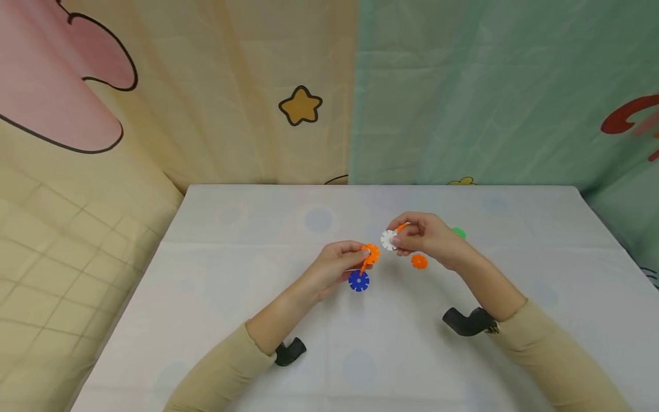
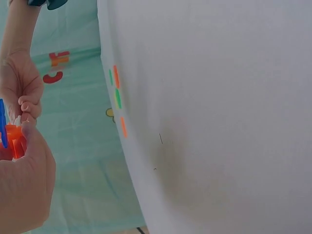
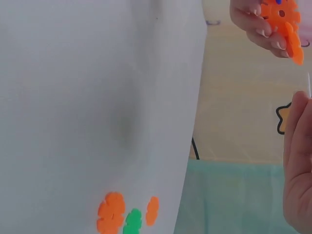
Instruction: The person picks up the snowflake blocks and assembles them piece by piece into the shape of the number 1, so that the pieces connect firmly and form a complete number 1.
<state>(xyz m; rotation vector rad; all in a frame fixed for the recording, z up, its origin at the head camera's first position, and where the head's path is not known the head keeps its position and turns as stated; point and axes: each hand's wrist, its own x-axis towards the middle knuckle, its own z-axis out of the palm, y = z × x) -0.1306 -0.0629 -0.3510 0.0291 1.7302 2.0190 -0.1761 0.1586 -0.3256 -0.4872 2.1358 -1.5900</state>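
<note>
My left hand (image 1: 337, 266) pinches an orange notched plastic disc (image 1: 371, 253) between thumb and fingers. A second orange disc (image 3: 294, 44), slotted in at an angle, joins it, and a blue notched disc (image 1: 358, 281) hangs at the lower end of this chain. To its right, my right hand (image 1: 424, 237) pinches a white notched disc (image 1: 388, 240) by its edge, facing the chain with a small gap between. Orange plastic (image 1: 402, 227) shows partly hidden behind the right fingers. Both hands are raised over the table.
On the white-covered table (image 1: 257, 229), a loose orange disc (image 1: 419, 261) lies below the right hand. A green disc (image 1: 458, 233) lies beyond the right wrist. Dark curved wrist mounts (image 1: 465, 321) stick out under both forearms. Printed curtains (image 1: 437, 86) hang behind the table's far edge.
</note>
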